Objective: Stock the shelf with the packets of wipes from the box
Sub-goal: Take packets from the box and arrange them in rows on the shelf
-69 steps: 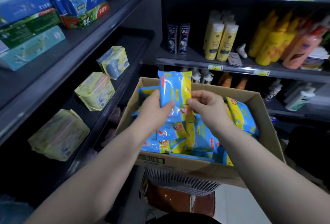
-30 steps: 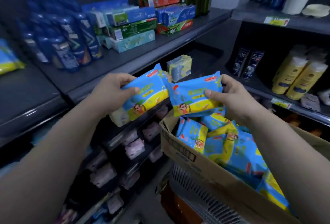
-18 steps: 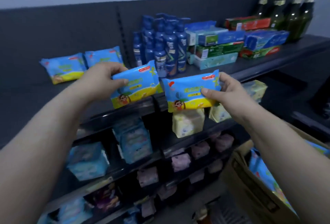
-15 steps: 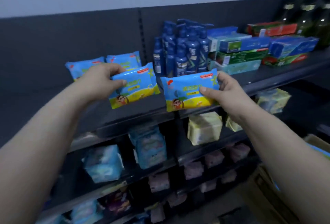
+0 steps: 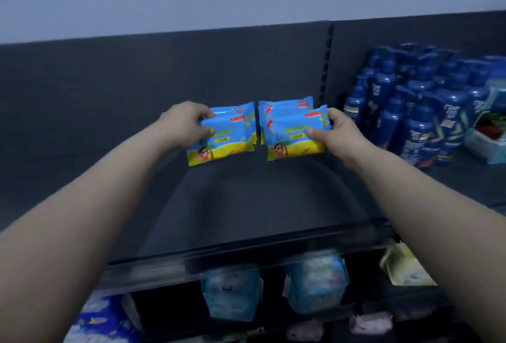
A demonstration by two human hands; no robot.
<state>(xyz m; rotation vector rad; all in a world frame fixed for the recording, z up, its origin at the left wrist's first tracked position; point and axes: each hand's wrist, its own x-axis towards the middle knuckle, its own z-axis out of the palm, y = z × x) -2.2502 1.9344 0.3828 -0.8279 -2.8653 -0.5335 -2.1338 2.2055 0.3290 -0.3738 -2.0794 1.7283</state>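
Both arms reach to the back of a dark shelf (image 5: 246,205). My left hand (image 5: 186,123) grips a blue and yellow packet of wipes (image 5: 224,140) by its left edge. My right hand (image 5: 336,132) grips a second matching packet (image 5: 295,137) by its right edge. Each held packet stands on the shelf in front of other packets of wipes (image 5: 284,106) that lean against the back panel. The two held packets are side by side with a narrow gap between them. The box is out of view.
Several dark blue bottles (image 5: 416,112) crowd the same shelf at the right, close to my right hand. A pale box (image 5: 490,134) sits beyond them. Lower shelves hold light blue packs (image 5: 232,296) and a yellow pack (image 5: 405,268). The shelf front edge (image 5: 246,255) runs below my forearms.
Both hands carried their packets from the box up and left to the shelf, then forward to the back, in front of the packets standing there. The view swung left with them.
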